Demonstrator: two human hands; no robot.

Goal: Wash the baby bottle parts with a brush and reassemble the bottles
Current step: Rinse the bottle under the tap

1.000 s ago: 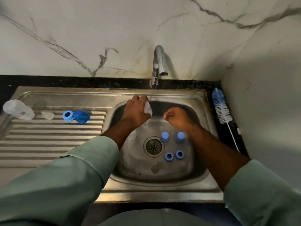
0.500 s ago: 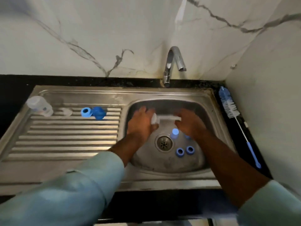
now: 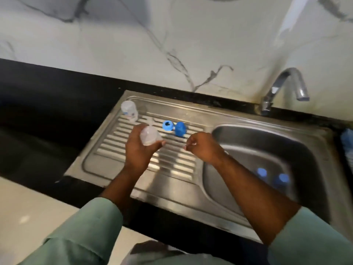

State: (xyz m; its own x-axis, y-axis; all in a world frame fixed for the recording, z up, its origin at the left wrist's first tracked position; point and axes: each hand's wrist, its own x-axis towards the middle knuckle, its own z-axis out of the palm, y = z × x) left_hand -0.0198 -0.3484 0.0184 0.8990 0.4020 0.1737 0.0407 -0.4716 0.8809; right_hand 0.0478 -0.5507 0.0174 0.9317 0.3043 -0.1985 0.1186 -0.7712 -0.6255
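Your left hand (image 3: 140, 150) is raised over the ribbed drainboard (image 3: 114, 142), with its fingers and thumb curled round a clear bottle body (image 3: 150, 137); the bottle lies tilted in the palm with one end facing the camera. Your right hand (image 3: 203, 148) is held beside it, near the border between the drainboard and the basin (image 3: 238, 134), with its fingers curled inward; motion blur prevents confirming whether anything small is pinched between the fingertips. The two hands are apart and do not touch. A second clear bottle (image 3: 129, 110) lies on its side at the far left corner of the drainboard. A blue collar ring (image 3: 167, 125) and a blue cap (image 3: 180, 129) sit just beside each other on the far ribs, beyond both hands. Inside the basin, two blurred blue parts (image 3: 261, 172) (image 3: 283, 178) rest on the bottom near your right forearm. The tap (image 3: 286, 87) stands at the far rim, its spout over the basin. At the right edge of the frame, the blue end of the brush (image 3: 348, 140) is partly visible on the dark counter (image 3: 47, 104). Green sleeves (image 3: 80, 236) cover both forearms up to the elbow.
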